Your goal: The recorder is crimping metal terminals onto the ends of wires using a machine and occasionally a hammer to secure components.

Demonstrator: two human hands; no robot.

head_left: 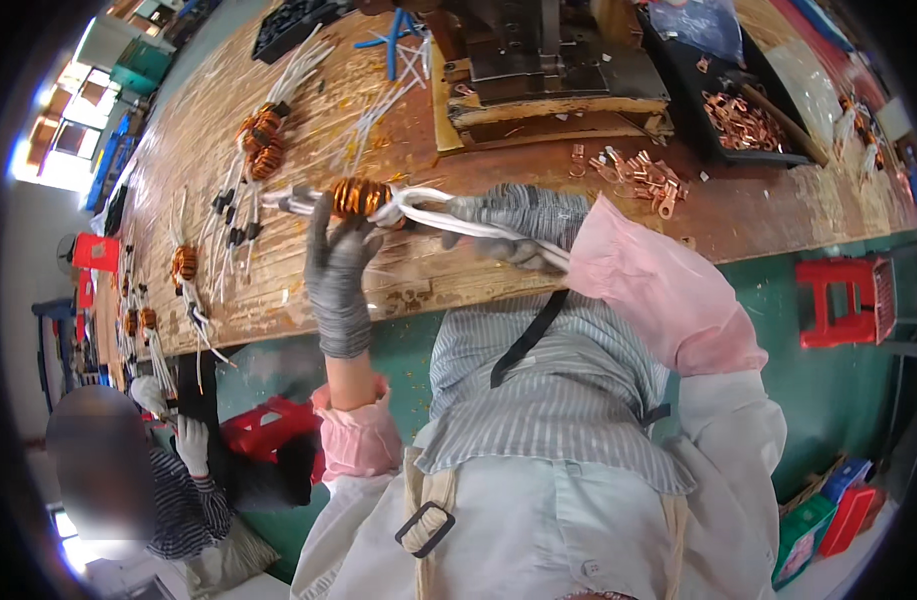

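Two gloved hands hold a copper coil and its white leads above a worn workbench

The fingers of the left hand [340, 265], in a grey knitted glove, are bent around the left end and near side of a copper-wound coil [358, 194]; some fingertips are hidden behind it. The right hand [528, 213], gloved the same way, closes around the long white leads [414, 196] that run from the coil's right side back toward the wrist, with the thumb and fingers pressing them between. The coil sits between the hands, near the front edge of the wooden workbench [418, 272]; whether it touches the wood cannot be told.

Pink cuffs [646, 275] cover the forearms, and a striped apron [558, 400] spans the lap below. Left of the hands lie more coils [262, 140] with white leads. Beyond the right hand, loose copper lugs [643, 178] are scattered in front of a dark metal press [538, 70]. To the right of the press, a black tray [733, 110] contains a heap of similar lugs.

At lower left, a co-worker in a striped top [183, 505] and white gloves sits near the bench. A red stool [843, 300] stands on the green floor at right.
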